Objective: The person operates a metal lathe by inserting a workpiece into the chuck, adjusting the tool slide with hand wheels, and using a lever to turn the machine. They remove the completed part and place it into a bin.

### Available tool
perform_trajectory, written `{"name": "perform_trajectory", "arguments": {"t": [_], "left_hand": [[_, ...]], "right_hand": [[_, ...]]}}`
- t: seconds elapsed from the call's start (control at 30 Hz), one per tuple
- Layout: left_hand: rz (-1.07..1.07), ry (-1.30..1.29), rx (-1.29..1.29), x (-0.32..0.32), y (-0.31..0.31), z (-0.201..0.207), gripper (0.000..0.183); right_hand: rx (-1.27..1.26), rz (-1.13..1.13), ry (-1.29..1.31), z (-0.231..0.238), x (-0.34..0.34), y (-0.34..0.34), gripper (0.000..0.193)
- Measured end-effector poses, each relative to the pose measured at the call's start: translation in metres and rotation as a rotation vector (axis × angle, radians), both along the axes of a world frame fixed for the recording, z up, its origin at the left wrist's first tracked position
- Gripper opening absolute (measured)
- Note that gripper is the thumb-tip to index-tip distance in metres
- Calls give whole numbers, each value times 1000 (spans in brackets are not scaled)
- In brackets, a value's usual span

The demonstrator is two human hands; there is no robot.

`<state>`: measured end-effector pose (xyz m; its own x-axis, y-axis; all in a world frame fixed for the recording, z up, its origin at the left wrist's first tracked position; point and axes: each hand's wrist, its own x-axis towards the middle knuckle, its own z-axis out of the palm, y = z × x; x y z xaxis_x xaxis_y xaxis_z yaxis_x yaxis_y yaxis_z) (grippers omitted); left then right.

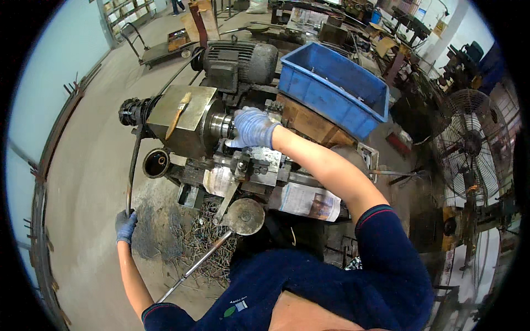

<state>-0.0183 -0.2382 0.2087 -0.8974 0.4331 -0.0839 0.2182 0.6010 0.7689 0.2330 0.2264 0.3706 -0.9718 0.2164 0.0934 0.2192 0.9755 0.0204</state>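
Note:
My left hand [126,227], in a blue-grey knit glove, is closed round the lower end of a long dark lever [134,165]. That lever runs up to the pulley end of a small lathe [185,129]. Across the machine, my right hand [253,128], in a blue glove, is at the bright metal spindle nose [221,126], its fingers curled. Whatever lies within those fingers is hidden by the glove. Just below is the tool post [240,166] on its slide. A wooden-handled brush [178,116] rests on the flat top of the headstock.
Behind the headstock stands a ribbed electric motor [240,63]. A blue plastic bin [334,91] sits on a wooden support beyond my right arm. A round handwheel [246,217] and long metal handle [196,265] are near my body. Metal shavings [204,243] litter the floor; a fan [472,143] stands right.

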Motion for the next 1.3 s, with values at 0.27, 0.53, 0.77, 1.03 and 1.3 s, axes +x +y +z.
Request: {"name": "perform_trajectory", "arguments": {"t": [0.27, 0.53, 0.77, 1.03, 1.3], "left_hand": [[6, 61, -114, -9, 8, -5, 26], [21, 165, -225, -18, -4, -15, 25], [25, 219, -369, -12, 1, -4, 32], [24, 458, -546, 10, 33, 25, 33], [-16, 442, -553, 2, 30, 17, 35]], "right_hand": [[-122, -109, -278, -18, -32, -3, 52], [-86, -40, -91, -16, -23, -8, 53], [-262, -84, -126, -10, -30, -8, 57], [-379, -183, -35, -10, -49, 17, 72], [-759, -268, 61, -23, -59, 34, 72]]}}
